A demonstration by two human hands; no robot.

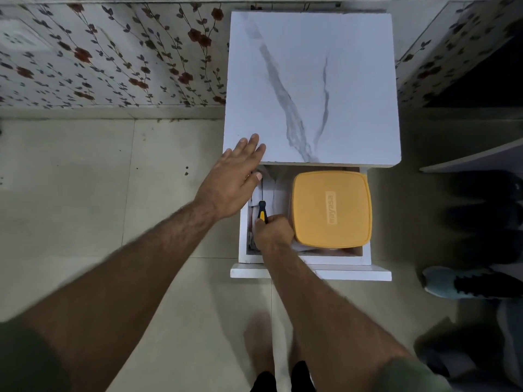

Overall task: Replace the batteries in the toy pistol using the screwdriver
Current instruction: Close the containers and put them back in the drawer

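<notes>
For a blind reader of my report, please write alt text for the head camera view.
Seen from above, a right hand grips a black-and-yellow screwdriver inside an open white drawer, beside an orange-lidded container. The left hand rests flat on the corner of the marble-patterned cabinet top.

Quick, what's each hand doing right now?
Left hand: open, fingers flat on the cabinet top.
Right hand: gripping the screwdriver in the drawer.

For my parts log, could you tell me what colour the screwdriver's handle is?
The screwdriver handle is black and yellow, seen in the head view.
</notes>
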